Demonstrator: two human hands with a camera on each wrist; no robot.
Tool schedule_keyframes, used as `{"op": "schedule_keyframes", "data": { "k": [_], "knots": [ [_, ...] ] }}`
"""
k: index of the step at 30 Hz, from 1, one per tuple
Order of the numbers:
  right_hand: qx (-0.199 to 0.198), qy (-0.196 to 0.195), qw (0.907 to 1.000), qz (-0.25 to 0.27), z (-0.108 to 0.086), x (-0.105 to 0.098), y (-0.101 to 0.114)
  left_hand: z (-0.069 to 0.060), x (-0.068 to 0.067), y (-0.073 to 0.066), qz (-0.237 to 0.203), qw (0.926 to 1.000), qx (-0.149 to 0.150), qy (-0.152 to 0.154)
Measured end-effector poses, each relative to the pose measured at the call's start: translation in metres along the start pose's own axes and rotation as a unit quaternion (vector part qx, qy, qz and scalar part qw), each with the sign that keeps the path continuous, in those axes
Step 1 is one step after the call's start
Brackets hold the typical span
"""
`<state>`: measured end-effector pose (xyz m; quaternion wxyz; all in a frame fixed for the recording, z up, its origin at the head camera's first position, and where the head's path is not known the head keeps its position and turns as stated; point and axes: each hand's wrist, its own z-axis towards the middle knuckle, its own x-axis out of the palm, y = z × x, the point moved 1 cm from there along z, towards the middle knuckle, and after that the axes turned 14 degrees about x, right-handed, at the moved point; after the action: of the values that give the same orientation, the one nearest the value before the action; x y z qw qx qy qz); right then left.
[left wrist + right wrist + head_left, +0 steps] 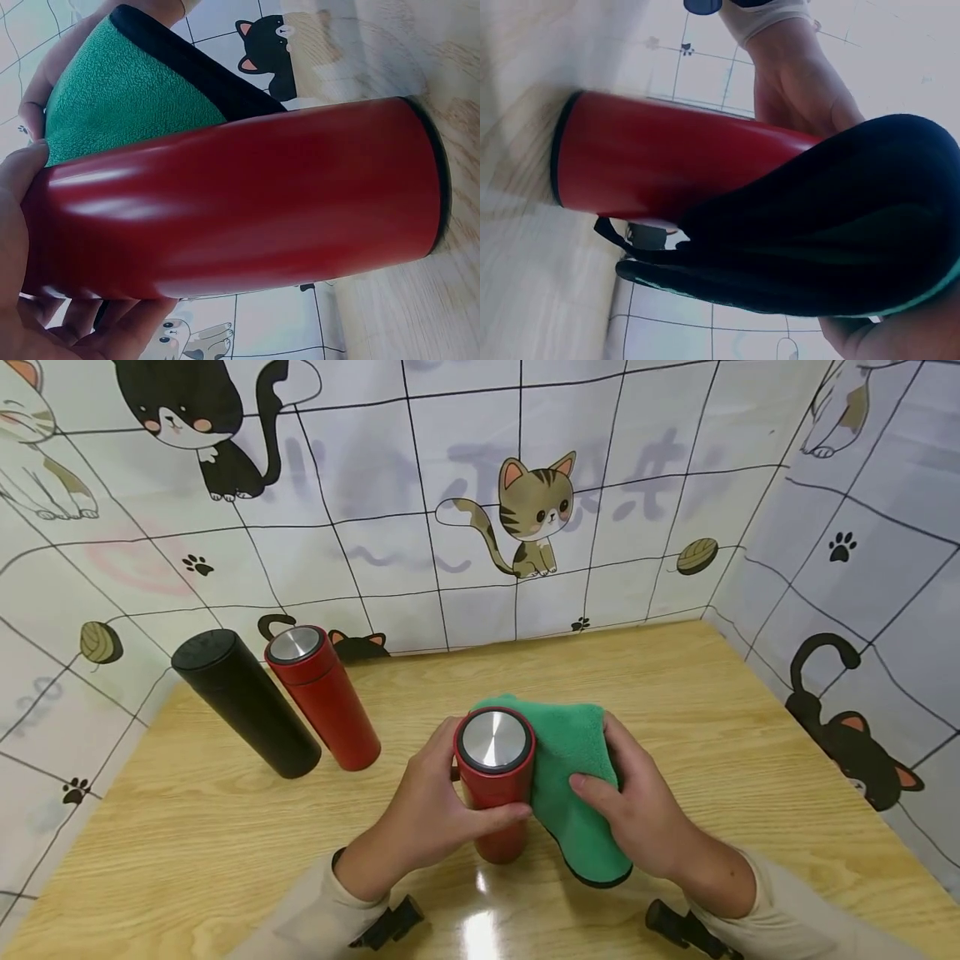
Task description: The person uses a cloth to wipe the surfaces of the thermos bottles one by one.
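A red thermos bottle (497, 793) with a shiny silver lid top stands upright on the wooden table. My left hand (442, 810) grips its upper part, with the thumb across the near side; the left wrist view shows this hand at one end of the red body (240, 210). In my right hand (645, 802) is a green cloth (573, 760) with a dark edge, pinched between thumb and fingers. The cloth lies against the bottle's right side. From the right wrist, the cloth's dark folded underside (817, 240) covers part of the bottle (667, 161).
Toward the back left of the table (675, 693) stand a black bottle (251, 706) and a second red thermos (326, 702), side by side. Behind and to the right, a white sheet (360, 477) printed with cats and grid lines borders the tabletop.
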<state>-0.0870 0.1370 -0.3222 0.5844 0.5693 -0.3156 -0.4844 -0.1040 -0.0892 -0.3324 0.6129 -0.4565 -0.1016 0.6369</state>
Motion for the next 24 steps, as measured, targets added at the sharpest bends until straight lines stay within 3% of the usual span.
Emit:
{"op": "schedule_keyframes", "data": {
  "k": [6,13,24],
  "knots": [
    [0.042,0.014,0.999,-0.005,0.0002,0.0037,0.0021,-0.0008,0.0,0.0011,-0.002,1.0,-0.002,0.001],
    [0.076,0.017,0.9959,-0.047,-0.0011,0.0067,0.0013,0.0003,0.0002,-0.0002,0.002,1.0,-0.002,0.003],
    [0.034,0.027,0.9973,-0.059,0.0031,0.0073,-0.0045,0.0012,-0.0001,-0.0005,0.003,0.9999,0.016,0.005]
  ]
}}
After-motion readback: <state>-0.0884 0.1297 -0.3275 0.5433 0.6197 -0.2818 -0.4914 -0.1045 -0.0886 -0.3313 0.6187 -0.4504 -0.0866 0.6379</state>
